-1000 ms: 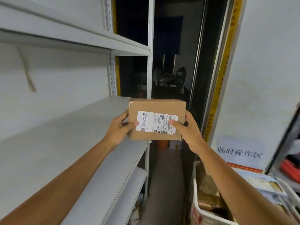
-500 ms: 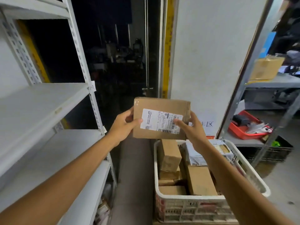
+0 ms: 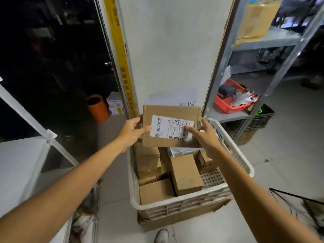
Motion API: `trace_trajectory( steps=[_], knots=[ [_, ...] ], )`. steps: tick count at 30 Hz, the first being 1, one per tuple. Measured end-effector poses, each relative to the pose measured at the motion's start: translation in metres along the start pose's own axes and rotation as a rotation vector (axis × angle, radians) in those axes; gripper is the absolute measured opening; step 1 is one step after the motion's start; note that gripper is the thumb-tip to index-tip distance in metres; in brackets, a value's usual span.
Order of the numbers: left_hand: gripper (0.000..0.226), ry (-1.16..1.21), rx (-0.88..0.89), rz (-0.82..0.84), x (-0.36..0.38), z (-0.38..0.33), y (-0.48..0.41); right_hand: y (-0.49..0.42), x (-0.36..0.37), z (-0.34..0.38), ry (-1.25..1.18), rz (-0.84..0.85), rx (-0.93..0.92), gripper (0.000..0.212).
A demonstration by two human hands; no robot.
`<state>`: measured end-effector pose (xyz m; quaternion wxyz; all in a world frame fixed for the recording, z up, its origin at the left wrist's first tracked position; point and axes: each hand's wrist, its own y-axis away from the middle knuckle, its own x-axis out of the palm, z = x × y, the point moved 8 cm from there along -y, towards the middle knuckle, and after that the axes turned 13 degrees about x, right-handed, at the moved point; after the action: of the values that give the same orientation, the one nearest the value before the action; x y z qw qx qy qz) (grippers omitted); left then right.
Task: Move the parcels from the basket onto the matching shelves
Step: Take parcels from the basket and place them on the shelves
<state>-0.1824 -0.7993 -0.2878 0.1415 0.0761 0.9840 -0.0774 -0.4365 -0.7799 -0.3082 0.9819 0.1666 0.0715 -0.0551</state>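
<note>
I hold a flat brown cardboard parcel (image 3: 171,126) with a white shipping label between both hands, above the far end of the basket. My left hand (image 3: 130,133) grips its left edge, thumb on the label. My right hand (image 3: 204,135) grips its right edge, thumb on the barcode. Below it stands the white plastic basket (image 3: 233,155) on the floor, with several brown boxes (image 3: 185,174) and a grey bag inside. A white shelf (image 3: 19,165) lies at the left.
A grey metal rack (image 3: 261,41) at the right carries a cardboard box (image 3: 257,18) and a red tray (image 3: 228,104) of clutter. An orange bucket (image 3: 98,107) stands in the dark doorway at left. A white wall panel is straight ahead.
My view has swung right and down, from the left shelves to the basket. Both hands still hold the same parcel, which has come lower, over the basket.
</note>
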Motion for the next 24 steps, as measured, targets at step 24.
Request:
trace_trajectory(
  steps=[24],
  knots=[
    [0.065,0.037,-0.361,-0.013,0.153,0.158,-0.178,-0.257,-0.075,-0.085,0.317,0.056,0.292,0.054]
  ],
)
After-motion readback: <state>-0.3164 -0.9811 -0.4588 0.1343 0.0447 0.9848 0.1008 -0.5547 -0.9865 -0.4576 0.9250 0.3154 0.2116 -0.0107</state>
